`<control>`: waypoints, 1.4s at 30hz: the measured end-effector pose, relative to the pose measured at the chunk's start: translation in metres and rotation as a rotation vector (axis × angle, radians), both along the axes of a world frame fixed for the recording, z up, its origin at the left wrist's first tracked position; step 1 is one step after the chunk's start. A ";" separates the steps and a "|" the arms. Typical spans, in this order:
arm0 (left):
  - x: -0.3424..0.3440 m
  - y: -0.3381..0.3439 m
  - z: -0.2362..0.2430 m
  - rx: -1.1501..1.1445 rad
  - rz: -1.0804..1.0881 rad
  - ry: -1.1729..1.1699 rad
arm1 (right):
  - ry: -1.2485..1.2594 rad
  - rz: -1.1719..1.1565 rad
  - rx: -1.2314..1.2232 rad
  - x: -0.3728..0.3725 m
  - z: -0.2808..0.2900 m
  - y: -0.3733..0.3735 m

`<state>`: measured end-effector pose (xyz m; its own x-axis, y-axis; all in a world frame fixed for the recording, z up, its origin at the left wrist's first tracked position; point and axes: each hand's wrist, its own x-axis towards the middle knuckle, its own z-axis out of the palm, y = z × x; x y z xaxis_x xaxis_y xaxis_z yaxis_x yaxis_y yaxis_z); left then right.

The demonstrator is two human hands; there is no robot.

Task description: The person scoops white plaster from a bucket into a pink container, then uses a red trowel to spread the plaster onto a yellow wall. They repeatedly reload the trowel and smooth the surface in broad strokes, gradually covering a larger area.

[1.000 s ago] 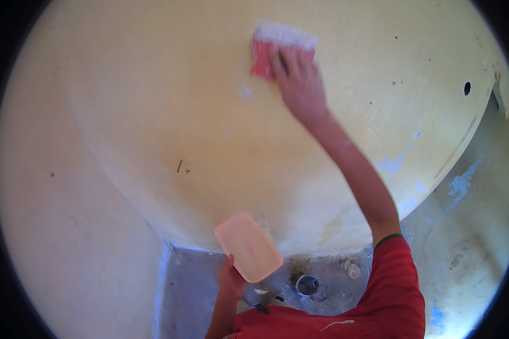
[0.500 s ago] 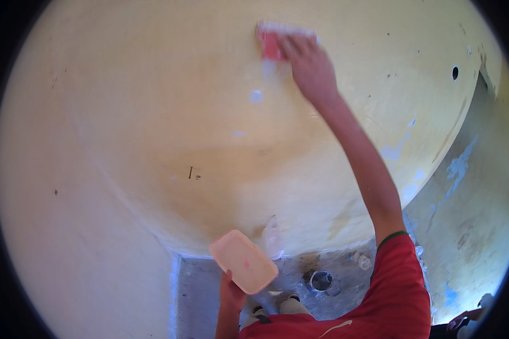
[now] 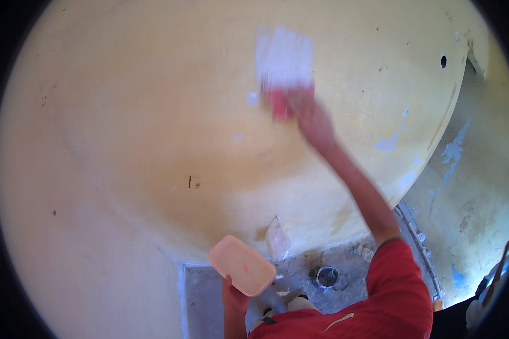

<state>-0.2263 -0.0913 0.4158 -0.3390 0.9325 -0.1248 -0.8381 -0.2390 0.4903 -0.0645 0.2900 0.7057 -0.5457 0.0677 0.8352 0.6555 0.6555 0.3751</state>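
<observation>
My right hand (image 3: 315, 125) grips a red putty spreader (image 3: 279, 103), smeared by motion, against the yellowish wall (image 3: 152, 101). Just above its edge lies a broad patch of whitish putty (image 3: 284, 56). Low in the view, my left hand (image 3: 234, 298) holds a shallow pink plastic tub (image 3: 232, 257) by its near edge, the thumb on the rim. Inside the tub is a small darker pink spot; how much putty it holds I cannot tell. Smaller pale patches dot the wall near the spreader.
A clear plastic bag (image 3: 277, 240) stands or hangs by the wall's foot. A bucket (image 3: 327, 277) sits on the grey floor (image 3: 201, 294) near my feet. Beyond the wall's right edge is another patched wall (image 3: 452, 164); part of another person (image 3: 483, 305) shows at lower right.
My right hand has drawn the spreader down the wall, and a wide whitish patch now shows above it. The tub in my left hand has barely shifted.
</observation>
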 end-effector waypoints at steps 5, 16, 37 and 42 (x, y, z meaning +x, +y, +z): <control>0.002 0.002 0.004 -0.039 -0.048 -0.034 | -0.106 0.067 -0.187 0.022 -0.087 -0.031; -0.003 0.003 -0.008 -0.057 -0.074 -0.014 | -0.120 -0.030 -0.198 -0.004 -0.083 -0.048; 0.004 0.004 -0.003 -0.056 -0.065 0.061 | 0.121 0.029 0.072 -0.028 0.137 -0.033; 0.011 -0.003 0.003 -0.071 -0.045 0.055 | -0.172 -0.033 -0.163 -0.017 -0.049 -0.046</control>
